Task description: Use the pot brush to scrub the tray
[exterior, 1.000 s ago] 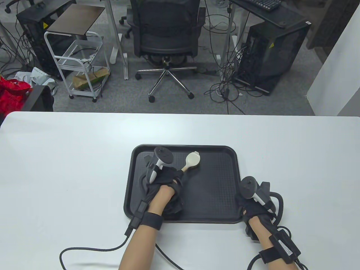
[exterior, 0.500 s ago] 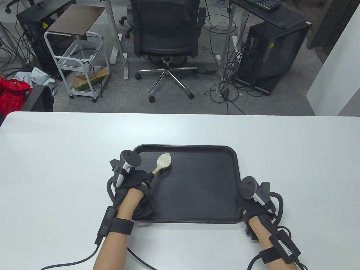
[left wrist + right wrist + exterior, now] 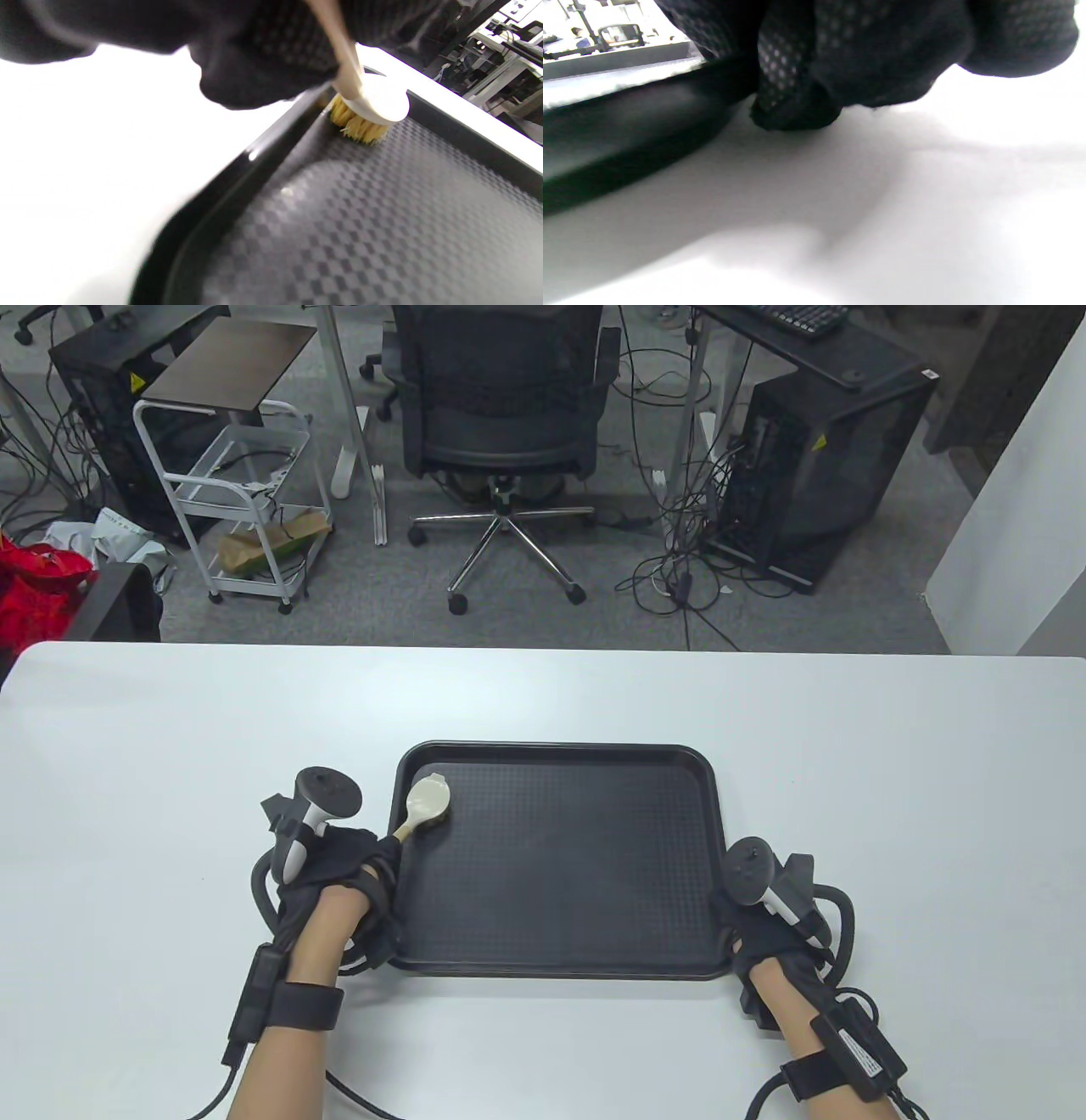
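Left hand grasps the brush at the tray's upper-left corner; right hand grips its lower-right rim, fingers hidden.

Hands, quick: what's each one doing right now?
Left hand: gripping the brush handle.
Right hand: at the tray edge; its grip cannot be told.

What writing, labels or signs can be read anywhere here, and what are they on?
No words can be read.
Yellow warning triangle sticker on the left black computer case: symbol only, too small to make out.
Yellow warning triangle sticker on the right black computer case: likewise.
White label on the box strapped to the right forearm: print too small to read.
Tray and pot brush: no markings visible.
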Demonstrator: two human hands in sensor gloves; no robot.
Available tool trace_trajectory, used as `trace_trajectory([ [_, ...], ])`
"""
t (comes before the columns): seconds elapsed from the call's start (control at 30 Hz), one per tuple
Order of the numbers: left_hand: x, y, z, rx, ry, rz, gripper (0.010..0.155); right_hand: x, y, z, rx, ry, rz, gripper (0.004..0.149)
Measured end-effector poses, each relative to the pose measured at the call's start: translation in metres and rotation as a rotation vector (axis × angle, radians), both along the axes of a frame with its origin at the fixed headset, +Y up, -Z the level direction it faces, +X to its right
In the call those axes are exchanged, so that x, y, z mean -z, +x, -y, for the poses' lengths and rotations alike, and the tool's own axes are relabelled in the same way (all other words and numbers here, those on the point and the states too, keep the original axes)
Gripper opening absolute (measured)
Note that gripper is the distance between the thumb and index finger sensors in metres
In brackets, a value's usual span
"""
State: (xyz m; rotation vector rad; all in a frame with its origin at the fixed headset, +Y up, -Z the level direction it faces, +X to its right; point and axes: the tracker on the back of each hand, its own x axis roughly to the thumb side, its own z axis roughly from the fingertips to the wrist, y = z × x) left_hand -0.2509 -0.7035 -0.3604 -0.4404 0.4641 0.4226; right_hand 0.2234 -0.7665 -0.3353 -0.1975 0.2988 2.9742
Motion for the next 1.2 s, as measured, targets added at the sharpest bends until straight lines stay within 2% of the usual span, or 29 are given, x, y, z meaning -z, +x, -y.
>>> trace_trajectory([
  [0.1, -0.001, 0.005, -0.006, 0.022, 0.001, 0.014, 0.061, 0.0, 0.0, 0.0, 0.0, 0.0, 0.0, 0.058],
  [0.17, -0.002, 0.018, -0.012, 0.027, 0.094, 0.038, 0.06, 0.0, 0.0, 0.0, 0.0, 0.0, 0.0, 0.059],
  [0.27, -0.002, 0.049, -0.013, -0.155, 0.151, 0.099, 0.06, 0.0, 0.0, 0.0, -0.003, -0.001, 0.001, 0.058],
  [0.37, -0.001, 0.087, -0.017, -0.25, 0.136, 0.197, 0.06, 0.0, 0.0, 0.0, 0.0, -0.001, 0.001, 0.058],
  [0.47, -0.001, 0.12, -0.02, -0.244, 0.152, 0.253, 0.06, 0.0, 0.0, 0.0, -0.003, 0.0, 0.001, 0.058],
  [0.63, 0.003, 0.166, -0.008, -0.277, 0.114, 0.309, 0.06, 0.0, 0.0, 0.0, -0.003, 0.001, 0.0, 0.058],
  [0.8, 0.004, 0.196, 0.007, -0.283, 0.074, 0.332, 0.06, 0.0, 0.0, 0.0, -0.001, -0.001, 0.0, 0.058],
  [1.0, 0.001, 0.216, 0.007, -0.267, 0.09, 0.353, 0.06, 0.0, 0.0, 0.0, -0.002, -0.001, 0.0, 0.058],
  [1.2, 0.002, 0.236, 0.017, -0.287, 0.097, 0.396, 0.06, 0.0, 0.0, 0.0, -0.001, -0.001, 0.0, 0.058],
])
